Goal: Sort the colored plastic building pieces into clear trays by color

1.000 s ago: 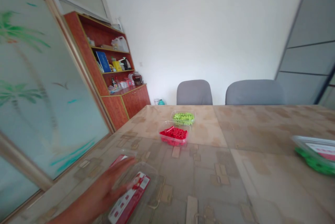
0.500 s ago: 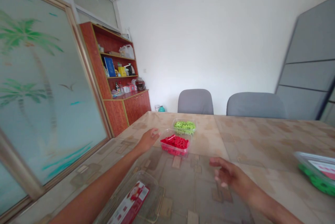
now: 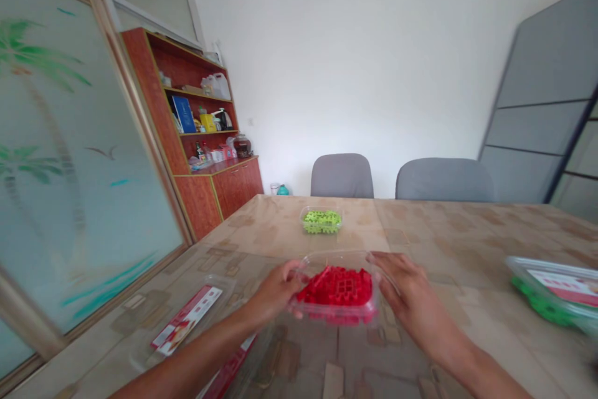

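A clear plastic box (image 3: 339, 310) full of red plastic building pieces (image 3: 346, 286) is between my two hands, close in front of me. My left hand (image 3: 279, 290) grips its left side, fingers on the rim and wall. On the right side my right hand (image 3: 405, 281) holds the box, with the thumb at the wall and fingers along the rim. Behind it on the table stands a second clear box with light green pieces (image 3: 322, 220). Two clear lids with red and white labels lie near my left forearm; one lid (image 3: 187, 319) is left of it, the other partly hidden under it.
At the right edge of the patterned table (image 3: 434, 243) sits a closed clear box with green pieces (image 3: 544, 302). Two grey chairs (image 3: 342, 176) stand at the far side. A wooden cabinet (image 3: 238, 184) and a frosted glass door (image 3: 116, 231) are at the left.
The box of red pieces has come nearer to me and to the right, now held by both hands. The light green box stays behind. My view has shifted a little.
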Motion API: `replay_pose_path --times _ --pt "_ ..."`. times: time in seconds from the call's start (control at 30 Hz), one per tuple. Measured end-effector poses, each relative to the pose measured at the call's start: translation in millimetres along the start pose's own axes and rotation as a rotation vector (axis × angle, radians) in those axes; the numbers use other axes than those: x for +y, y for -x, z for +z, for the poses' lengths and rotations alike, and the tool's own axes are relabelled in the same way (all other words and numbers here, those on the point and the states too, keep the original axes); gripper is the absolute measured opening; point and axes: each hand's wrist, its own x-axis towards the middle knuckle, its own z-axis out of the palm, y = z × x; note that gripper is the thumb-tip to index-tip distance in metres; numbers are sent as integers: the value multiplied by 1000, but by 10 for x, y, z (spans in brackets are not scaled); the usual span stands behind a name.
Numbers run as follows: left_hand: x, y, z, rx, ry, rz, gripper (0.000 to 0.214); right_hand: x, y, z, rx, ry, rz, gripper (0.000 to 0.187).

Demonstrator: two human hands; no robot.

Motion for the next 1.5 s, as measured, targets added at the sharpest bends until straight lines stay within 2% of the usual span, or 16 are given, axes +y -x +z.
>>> replay_pose_path --times 0.07,0.13,0.23,0.3,0.43,0.5,0.6,0.7,0.77,0.87,0.97,1.07,1.17,1.27,1.37,1.5 --pt "-34 125 86 -4 35 -6 43 -43 -11 -102 9 151 -49 36" --pt "-57 202 127 0 53 -7 46 -27 -16 -172 20 252 -23 36" --pt "-126 281 175 -41 63 28 47 -28 -6 -218 1 271 36 36" --pt "-209 328 237 -94 56 43 49 -128 17 -196 -90 175 -9 35" --pt "-319 409 357 -142 1 37 52 -446 90 -63 -384 -11 -144 29" --pt "-271 450 316 -149 -32 29 58 -523 116 -19 -426 -23 -159 26" --pt "-99 528 44 -79 -237 92 57 -474 117 -27 -401 -58 -176 29" --pt "28 630 -412 93 -595 191 45 -348 93 -55 -373 -54 -151 26" --pt "16 720 -726 155 -796 224 42 -292 83 -48 -391 -46 -145 26" --pt "-126 879 -1074 72 -938 219 45 -265 82 -19 -427 -69 -167 28" --pt "-302 987 -1210 -48 -932 126 64 -260 72 -16 -417 -98 -161 27" --pt "-456 961 -1186 -24 -919 131 60 -261 47 -52 -417 -112 -148 28" --pt "-603 838 -1110 112 -904 216 52 -273 28 -96 -418 -110 -150 30" --pt "-681 738 -1029 208 -888 247 56 -280 23 -123 -384 -103 -151 32" --pt "-597 719 -936 254 -880 232 53 -272 28 -133 -344 -107 -143 31" --pt "-283 771 -787 257 -835 238 50 -290 48 -132 -304 -166 -107 28"
